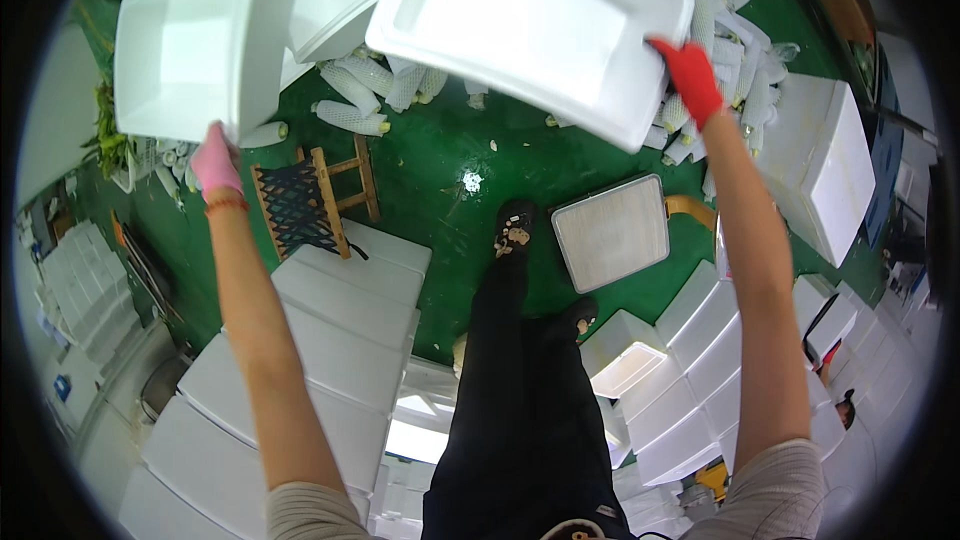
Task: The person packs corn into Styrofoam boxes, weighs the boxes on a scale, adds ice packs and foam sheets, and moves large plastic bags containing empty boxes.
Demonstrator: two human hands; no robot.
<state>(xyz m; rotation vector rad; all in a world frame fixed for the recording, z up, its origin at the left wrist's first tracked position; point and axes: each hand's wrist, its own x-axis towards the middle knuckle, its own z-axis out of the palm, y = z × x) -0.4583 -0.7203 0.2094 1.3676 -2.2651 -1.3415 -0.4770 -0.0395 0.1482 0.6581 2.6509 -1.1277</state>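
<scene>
My left hand (219, 161), in a pink glove, grips the lower edge of a white foam box (259, 52) at the upper left, its open side facing me. In a red glove, my right hand (688, 79) holds the right end of a larger white foam box (637, 97), tilted at the top centre. Behind and below the boxes, vegetables in white foam net sleeves (349, 118) lie on the green floor. Another white foam box (337, 7) is partly hidden between the two held ones.
A folding wooden stool (300, 202) with dark webbing stands at left. A platform scale (611, 232) is on the floor right of my feet. White foam boxes are stacked at lower left (352, 315) and lower right (675, 382); another box (817, 157) stands at right. Part of a person (845, 410) shows far right.
</scene>
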